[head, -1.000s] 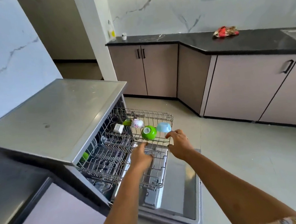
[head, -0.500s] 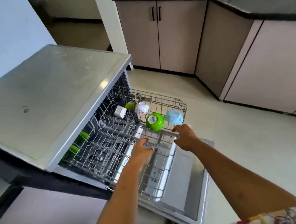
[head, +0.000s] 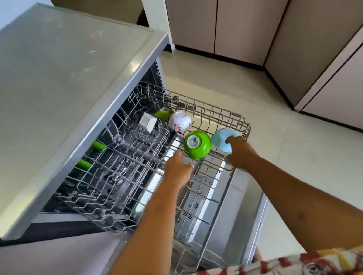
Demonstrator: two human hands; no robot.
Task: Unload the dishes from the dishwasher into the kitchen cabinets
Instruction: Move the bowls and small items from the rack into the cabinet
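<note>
Seen from the head camera, the dishwasher (head: 60,87) stands with its door (head: 248,215) folded down and its wire rack (head: 223,116) pulled out over the door. At the rack's far outer corner a green bowl (head: 197,144) lies upside down with a barcode sticker on its base, and a pale blue bowl (head: 219,140) lies upturned just beside it. Further in sit a white flowered bowl (head: 180,120), a green cup (head: 164,113) and a white square dish (head: 147,121). The left hand (head: 176,167) reaches into the rack, its fingers curled over a wire just below the green bowl. The right hand (head: 239,151) is at the rack's corner with its thumb against the blue bowl; whether its curled fingers hold the bowl or the rack's rim cannot be told. Beige cabinets (head: 242,16) line the far side of the pale floor (head: 312,169).
</note>
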